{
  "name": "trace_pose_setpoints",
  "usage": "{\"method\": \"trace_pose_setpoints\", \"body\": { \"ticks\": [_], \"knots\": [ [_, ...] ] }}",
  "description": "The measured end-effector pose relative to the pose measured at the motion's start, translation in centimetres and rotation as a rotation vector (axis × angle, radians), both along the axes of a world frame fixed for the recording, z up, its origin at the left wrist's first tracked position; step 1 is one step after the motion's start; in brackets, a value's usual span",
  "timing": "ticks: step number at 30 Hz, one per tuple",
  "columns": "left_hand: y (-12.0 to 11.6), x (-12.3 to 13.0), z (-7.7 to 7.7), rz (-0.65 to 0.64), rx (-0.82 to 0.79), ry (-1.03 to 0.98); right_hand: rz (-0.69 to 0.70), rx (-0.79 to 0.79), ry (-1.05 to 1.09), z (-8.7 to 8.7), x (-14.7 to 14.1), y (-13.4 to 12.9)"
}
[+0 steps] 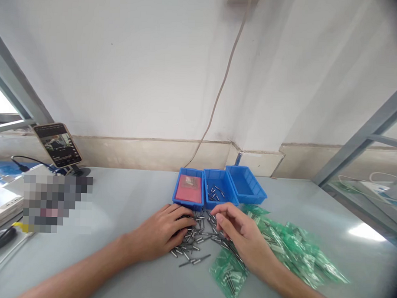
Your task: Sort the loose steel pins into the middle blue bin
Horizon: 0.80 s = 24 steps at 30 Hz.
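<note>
A loose pile of small metal pins (190,242) with thin dark shafts lies on the grey table. My left hand (165,228) rests on the pile's left side, fingers laid over the pins and thumb apart from them. What its fingertips touch is partly hidden. Over the right side of the pile, my right hand (239,233) has its fingers curled and thumb close to the index finger; I cannot make out anything between them. Several more pins lie in the middle blue bin (228,189) behind the hands. Below the right hand is a green plastic bag (228,276) with pins inside.
A left blue bin (173,198) holds a red sheet and a small clear packet. Another blue bin (249,185) stands tilted at the right. Several green bags (293,243) lie right of my hand. A phone (58,145) stands at the far left, near cables. A wall (139,77) rises behind.
</note>
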<state>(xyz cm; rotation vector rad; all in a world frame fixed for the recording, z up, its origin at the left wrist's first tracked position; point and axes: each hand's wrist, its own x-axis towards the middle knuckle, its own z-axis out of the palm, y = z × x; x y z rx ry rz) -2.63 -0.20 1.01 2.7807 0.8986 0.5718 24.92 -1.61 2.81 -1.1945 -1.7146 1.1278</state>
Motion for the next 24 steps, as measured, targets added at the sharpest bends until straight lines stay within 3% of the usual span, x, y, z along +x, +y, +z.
{"method": "trace_pose_setpoints", "body": {
  "ticks": [10, 16, 24],
  "knots": [
    [0.0, 0.0, -0.2, -0.002, 0.022, -0.024, 0.273, 0.480, -0.472, -0.9, 0.0, -0.6],
    [0.0, 0.0, -0.1, -0.007, 0.033, -0.047, 0.267, 0.480, -0.645, -1.0, 0.3, -0.6],
    [0.0, 0.0, 0.0, -0.006, 0.024, -0.029, 0.286, 0.480, -0.693, -1.1, 0.1, -0.5]
  ]
}}
